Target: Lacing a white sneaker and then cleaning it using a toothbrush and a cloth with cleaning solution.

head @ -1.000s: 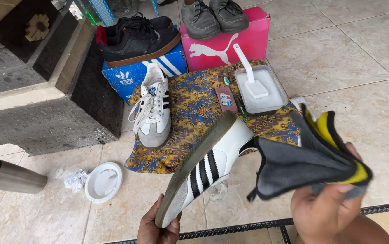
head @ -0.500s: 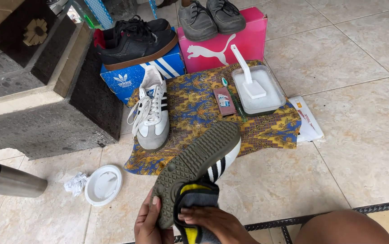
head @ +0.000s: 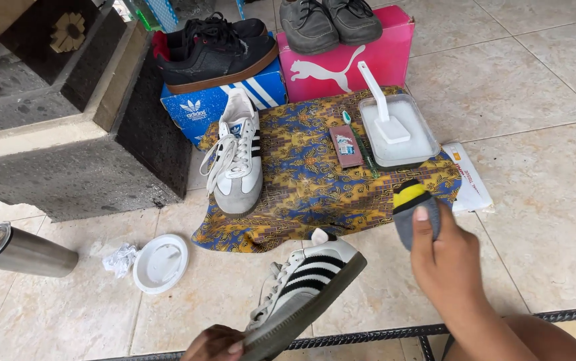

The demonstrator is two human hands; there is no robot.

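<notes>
tray (head: 428,148) holds white brush (head: 383,107); right hand (head: 445,257) grip pinching cloth (head: 413,207), left hand (head: 217,344) grip clutching sneaker (head: 304,287).

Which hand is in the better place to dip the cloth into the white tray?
The right hand, probably. It already holds the grey and yellow cloth close to the white tray, while the left hand grips the striped shoe.

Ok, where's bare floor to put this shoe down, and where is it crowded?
Bare tile lies right of the patterned cloth, beyond the white packet, and between the round white lid and the held sneaker. Crowded: the cloth's top edge, with the tub, and the shoeboxes behind.
</notes>
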